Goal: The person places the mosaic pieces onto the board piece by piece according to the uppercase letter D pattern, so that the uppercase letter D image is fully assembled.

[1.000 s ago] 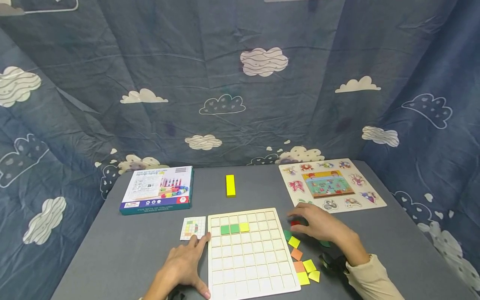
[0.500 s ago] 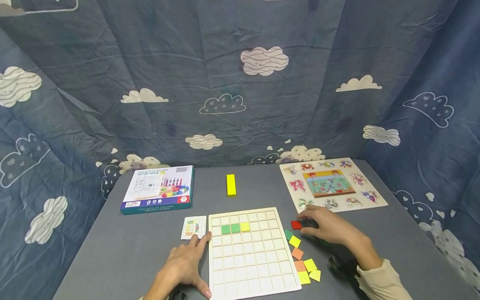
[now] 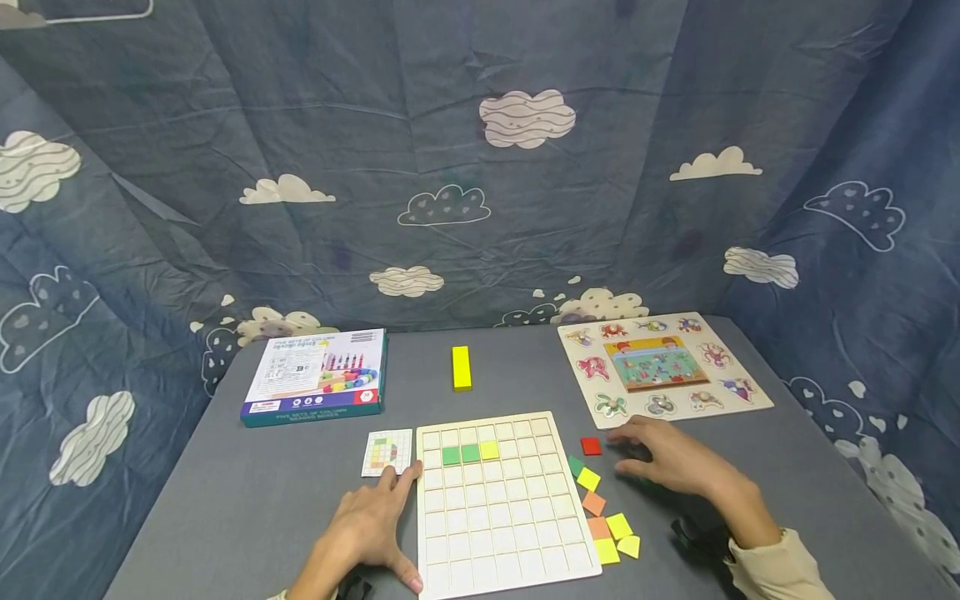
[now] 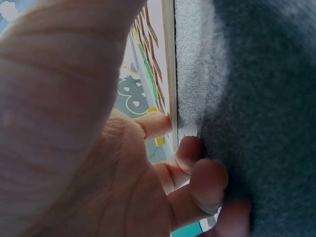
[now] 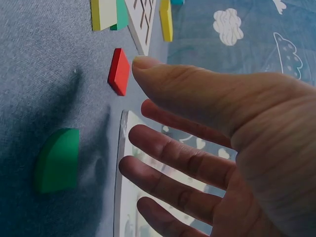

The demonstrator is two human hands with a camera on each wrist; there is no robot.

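Note:
A white wooden grid board [image 3: 498, 504] lies on the grey table, with two green squares [image 3: 461, 455] and a yellow square [image 3: 489, 451] in its second row. My left hand [image 3: 366, 518] rests along the board's left edge, thumb and index fingertip touching it. Next to that edge is a small pattern card [image 3: 387, 453]. Right of the board my right hand [image 3: 670, 457] hovers, fingers extended, holding nothing. A red square tile [image 3: 591, 447] sits just left of its fingertips. In the right wrist view a green quarter-round piece [image 5: 58, 160] lies below the hand; the head view hides it.
Along the board's right side lie several loose pieces, among them an orange tile [image 3: 593, 503], a yellow tile [image 3: 618, 526] and a green piece [image 3: 575, 467]. Behind stand a boxed set [image 3: 315, 379], a yellow block [image 3: 461, 368] and a picture puzzle board [image 3: 663, 368].
My right hand has drawn back to the right from the red tile, uncovering it. The tile now lies free on the table. The left hand stays at the board's edge.

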